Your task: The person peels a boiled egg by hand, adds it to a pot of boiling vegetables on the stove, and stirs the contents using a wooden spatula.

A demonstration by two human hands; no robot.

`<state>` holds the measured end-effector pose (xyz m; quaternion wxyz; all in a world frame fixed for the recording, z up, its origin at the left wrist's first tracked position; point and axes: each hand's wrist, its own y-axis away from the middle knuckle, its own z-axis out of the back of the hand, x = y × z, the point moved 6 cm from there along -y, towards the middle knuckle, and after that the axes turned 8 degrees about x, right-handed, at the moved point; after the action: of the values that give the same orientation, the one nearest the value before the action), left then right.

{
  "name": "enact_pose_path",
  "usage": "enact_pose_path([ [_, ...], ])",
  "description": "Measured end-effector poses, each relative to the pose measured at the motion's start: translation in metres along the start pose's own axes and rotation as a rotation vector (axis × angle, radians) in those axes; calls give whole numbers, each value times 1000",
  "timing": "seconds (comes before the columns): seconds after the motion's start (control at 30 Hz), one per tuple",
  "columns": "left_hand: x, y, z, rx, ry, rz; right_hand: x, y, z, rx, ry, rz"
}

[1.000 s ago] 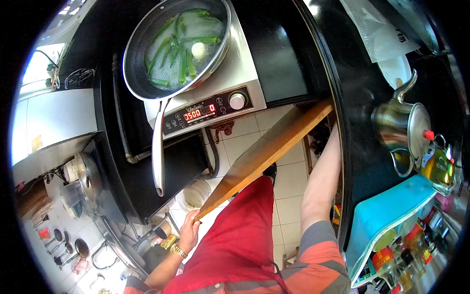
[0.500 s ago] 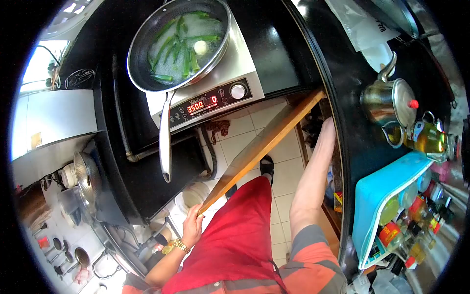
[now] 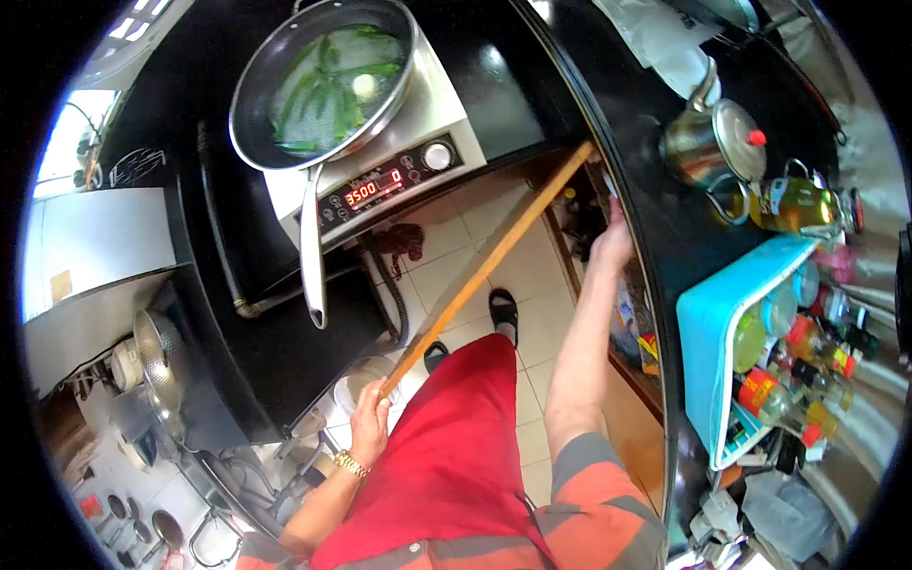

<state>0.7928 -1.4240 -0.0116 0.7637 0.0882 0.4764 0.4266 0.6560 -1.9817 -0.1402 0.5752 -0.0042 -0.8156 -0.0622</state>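
Note:
My left hand (image 3: 370, 425), with a gold watch (image 3: 351, 464) at the wrist, grips the free edge of an open wooden cabinet door (image 3: 480, 268). At the cabinet opening under the right counter is my right hand (image 3: 614, 243), its fingers closed. A small pale thing (image 3: 609, 183) shows just above it, too blurred and covered to name. Packets and dark items fill the cabinet (image 3: 627, 323) beside my forearm. A frying pan (image 3: 404, 90) of water, green vegetable pieces (image 3: 328, 95) and a round white thing (image 3: 365, 87) sits on the induction cooker (image 3: 456, 123).
The pan's long handle (image 3: 312, 256) juts over the counter edge. On the right counter stand a metal kettle (image 3: 736, 142), an oil jar (image 3: 793, 204) and a blue basket (image 3: 698, 361) of bottles. A pale tub (image 3: 356, 389) is behind the door.
My right hand has drawn partly out of the cabinet and now shows, with a pale thing by it. My left hand stays on the door edge. The view has shifted slightly.

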Motion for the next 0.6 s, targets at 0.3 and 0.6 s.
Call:
enact_pose_path([
  [0.3, -10, -4, 11, 13, -70, -39, 31, 78, 25, 35, -13, -105],
  [0.6, -4, -4, 17, 31, -23, -76, 50, 158, 71, 149, 155, -245],
])
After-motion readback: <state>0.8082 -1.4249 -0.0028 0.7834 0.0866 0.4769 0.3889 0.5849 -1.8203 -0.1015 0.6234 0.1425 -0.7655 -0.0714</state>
